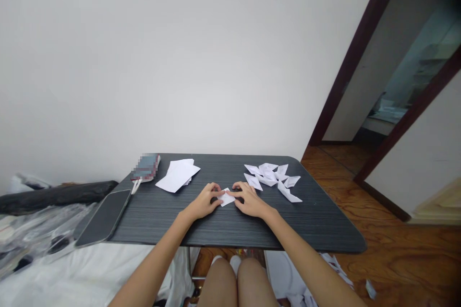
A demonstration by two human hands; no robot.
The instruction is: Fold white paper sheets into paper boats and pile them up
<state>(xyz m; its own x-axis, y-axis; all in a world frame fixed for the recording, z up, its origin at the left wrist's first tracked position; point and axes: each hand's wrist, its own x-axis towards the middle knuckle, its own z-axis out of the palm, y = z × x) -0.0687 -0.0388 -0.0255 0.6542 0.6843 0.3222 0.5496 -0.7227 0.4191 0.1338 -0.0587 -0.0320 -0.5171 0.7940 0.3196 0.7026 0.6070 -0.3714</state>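
A small folded piece of white paper lies on the dark table in front of me, between my hands. My left hand grips its left side, thumb and fingers curled at the edge. From the right, my right hand presses on it with the index finger and thumb. Just beyond the right hand is a pile of folded white paper pieces with pointed ends. Flat sheets of white paper are stacked loosely at the back left.
The dark table stands against a white wall. At its left edge lie a phone-like black slab and a pixelated item with a white cord. Plastic-wrapped goods are heaped to the left. Paper scraps lie below right.
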